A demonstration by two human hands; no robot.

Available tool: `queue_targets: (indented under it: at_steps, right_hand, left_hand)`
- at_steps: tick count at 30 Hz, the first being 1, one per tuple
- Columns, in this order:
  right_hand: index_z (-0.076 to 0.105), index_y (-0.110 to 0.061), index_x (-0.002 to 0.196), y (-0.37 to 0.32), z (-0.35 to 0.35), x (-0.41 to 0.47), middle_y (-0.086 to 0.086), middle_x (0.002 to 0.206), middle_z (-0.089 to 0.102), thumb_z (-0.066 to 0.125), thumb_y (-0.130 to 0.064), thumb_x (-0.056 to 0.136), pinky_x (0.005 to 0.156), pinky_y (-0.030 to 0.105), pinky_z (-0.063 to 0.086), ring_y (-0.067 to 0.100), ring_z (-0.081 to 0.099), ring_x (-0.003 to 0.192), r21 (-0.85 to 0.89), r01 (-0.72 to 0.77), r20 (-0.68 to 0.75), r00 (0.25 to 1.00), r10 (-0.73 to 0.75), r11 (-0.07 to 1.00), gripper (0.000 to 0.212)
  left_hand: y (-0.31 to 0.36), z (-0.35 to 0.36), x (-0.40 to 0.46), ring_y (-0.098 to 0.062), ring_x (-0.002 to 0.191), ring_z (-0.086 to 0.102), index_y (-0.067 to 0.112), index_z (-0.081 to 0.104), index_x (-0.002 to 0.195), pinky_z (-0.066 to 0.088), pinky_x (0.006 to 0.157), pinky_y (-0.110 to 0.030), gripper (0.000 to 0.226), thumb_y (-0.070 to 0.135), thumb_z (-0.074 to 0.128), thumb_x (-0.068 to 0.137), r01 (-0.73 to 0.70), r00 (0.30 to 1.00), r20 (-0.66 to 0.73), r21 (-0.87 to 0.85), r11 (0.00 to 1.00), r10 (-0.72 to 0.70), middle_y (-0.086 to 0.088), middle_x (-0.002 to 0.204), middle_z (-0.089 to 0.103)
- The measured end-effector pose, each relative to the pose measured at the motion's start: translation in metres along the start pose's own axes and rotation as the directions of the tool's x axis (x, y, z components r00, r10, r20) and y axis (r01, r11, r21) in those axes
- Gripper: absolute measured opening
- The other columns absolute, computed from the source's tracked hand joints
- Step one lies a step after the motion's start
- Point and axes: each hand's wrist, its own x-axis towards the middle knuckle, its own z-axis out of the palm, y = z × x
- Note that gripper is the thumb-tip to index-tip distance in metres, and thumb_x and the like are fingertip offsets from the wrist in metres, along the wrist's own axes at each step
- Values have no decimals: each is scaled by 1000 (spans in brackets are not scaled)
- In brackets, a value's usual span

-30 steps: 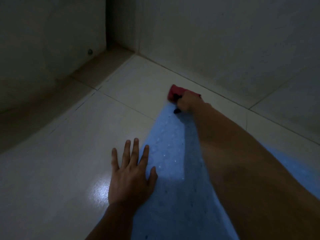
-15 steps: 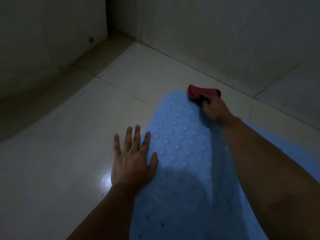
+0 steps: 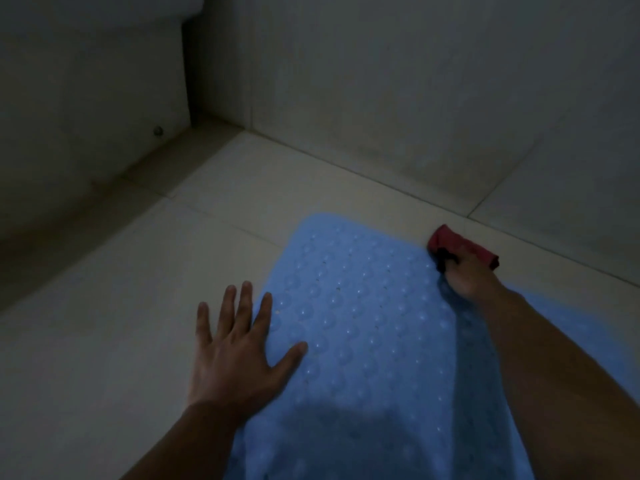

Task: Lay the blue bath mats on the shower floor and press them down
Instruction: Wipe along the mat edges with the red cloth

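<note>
Blue bath mat (image 3: 363, 323) pinned to the shower floor (image 3: 104, 323).
Left hand (image 3: 239, 351) fingers (image 3: 242, 306) spread flat, holding its edge; right hand (image 3: 467, 278) fingers closed around a red cloth (image 3: 460, 245).

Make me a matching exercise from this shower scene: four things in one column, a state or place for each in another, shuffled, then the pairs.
Things:
1. left hand
2. right hand
3. mat
4. red cloth

States:
A. blue, lying on the floor tiles
B. flat, fingers spread, at the mat's left edge
C. gripped at the mat's far right corner
D. closed in a fist

Pairs: 1-B, 2-D, 3-A, 4-C
</note>
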Motion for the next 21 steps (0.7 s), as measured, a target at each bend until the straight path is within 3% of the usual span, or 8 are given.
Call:
queue_targets:
  at_steps: [4,7,9,11,14,17,19,21]
  right_hand:
    - [38,-8,154,-3,-4,2,21,162,28,31,-17,108,124,44,20,36,26,150,-31,92,29,995,-92,995,47]
    - [29,-13,158,3,-4,3,17,168,13,28,-24,109,127,45,10,34,12,155,-36,90,37,995,-89,995,50]
    - [30,-16,158,-2,-2,3,17,167,14,28,-27,109,126,47,13,36,14,154,-38,76,39,996,-75,996,51]
    - [36,-17,156,-6,-3,4,18,165,21,30,-30,107,123,49,22,39,24,150,-9,81,41,996,-81,997,51]
    - [44,-15,150,-3,-7,0,17,161,32,34,-33,107,114,45,37,39,42,140,13,90,19,996,-90,996,49]
    - [58,-13,135,4,-11,-6,18,137,60,38,-36,105,92,42,52,36,63,106,-23,87,-24,996,-87,996,43]
    - [65,-14,121,9,-25,-5,13,113,70,40,-39,103,82,41,57,29,64,87,-61,91,-35,995,-93,994,40]
    - [65,-14,118,20,-43,1,7,101,68,44,-41,99,83,42,58,30,65,85,-85,52,-51,997,-57,995,39]
  left_hand:
    - [-1,-19,13,-20,158,-13,35,15,162,-11,123,-59,105,93,-2,76,62,997,48,-43,997,-60,0,172,-1]
    - [48,-23,10,-34,158,5,23,41,154,-1,122,-68,89,77,15,87,-19,999,-42,-9,1000,18,-9,167,26]
    - [101,0,1,-38,157,9,19,48,151,11,121,-69,78,67,29,94,-223,974,-55,-33,974,221,-12,165,31]
    - [143,25,-8,-37,157,7,20,44,154,14,121,-67,76,68,36,95,-324,946,-30,-50,945,322,-11,168,24]
    - [156,44,-11,-37,157,12,21,40,156,14,121,-64,78,69,39,95,-314,948,-49,2,949,314,-11,169,20]
    - [153,50,-17,-35,157,12,22,38,158,14,122,-63,79,70,37,95,-320,946,-42,34,947,321,-10,170,17]
    - [157,49,-16,-34,158,11,23,36,158,14,122,-63,80,71,36,94,-313,949,-20,44,949,314,-9,170,15]
    - [161,46,-13,-34,158,10,23,35,159,13,123,-62,81,72,33,94,-306,952,9,66,950,306,-9,171,15]
